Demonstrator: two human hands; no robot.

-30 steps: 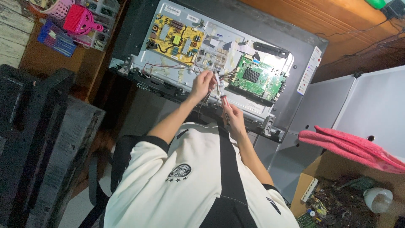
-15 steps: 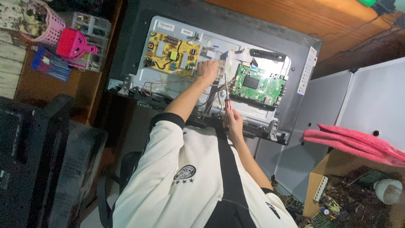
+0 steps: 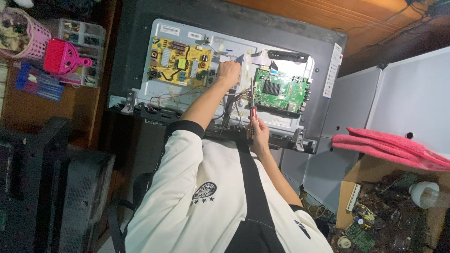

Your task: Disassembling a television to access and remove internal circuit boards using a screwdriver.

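Note:
An opened flat television [image 3: 140, 56] lies back-side up before me, its metal panel carrying a yellow power board [image 3: 180, 61] and a green main board [image 3: 281, 89]. My left hand [image 3: 228, 74] is stretched out between the two boards, fingers pinched on a small grey flat piece [image 3: 239, 59], likely a ribbon cable end or tape. My right hand [image 3: 258, 133] stays nearer my body at the television's lower edge, gripping a red-handled screwdriver [image 3: 252, 100] whose shaft points up toward the boards. Thin wires [image 3: 164, 97] run along the panel below the power board.
A pink basket [image 3: 28, 35], a pink scoop [image 3: 63, 56] and a clear parts organiser [image 3: 84, 33] sit at the left. A pink cloth [image 3: 389, 147] lies on a grey panel at the right, above a cardboard box [image 3: 349, 189] of scrap boards. Dark equipment [image 3: 28, 178] stands lower left.
My hands have parted: the left reached farther up the panel between the boards, while the right drew back toward me with the screwdriver.

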